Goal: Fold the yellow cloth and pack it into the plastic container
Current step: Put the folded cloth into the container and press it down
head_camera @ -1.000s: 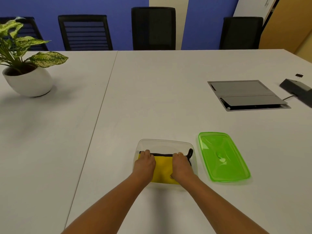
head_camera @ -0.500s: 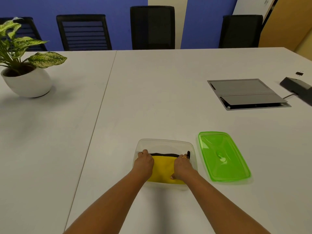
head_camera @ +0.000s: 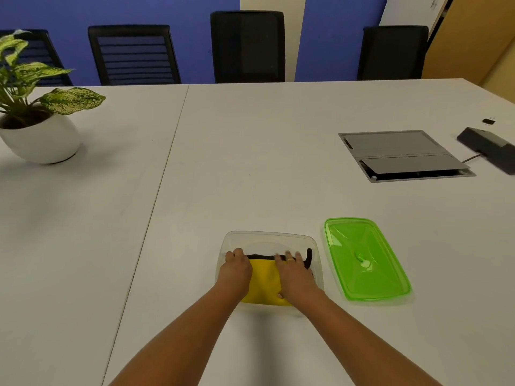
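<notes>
white table [head_camera: 278, 162]; folded black-edged yellow cloth [head_camera: 264, 282] inside clear container [head_camera: 267, 236]

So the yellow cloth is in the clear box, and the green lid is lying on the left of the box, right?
Not quite: the head view shows the green lid lying on the right of the clear box, not the left. The yellow cloth is in the box.

Folded yellow cloth [head_camera: 264, 282] with black edging, in a clear colourless plastic container [head_camera: 270, 236]; translucent bright-green rectangular lid [head_camera: 365, 260]; plain white table [head_camera: 250, 162]; potted plant [head_camera: 72, 100] with green leaves mottled cream; white round pot [head_camera: 41, 140]; grey metal hatch [head_camera: 398, 151]; black chairs [head_camera: 248, 45]; blue wall [head_camera: 111, 9].
</notes>
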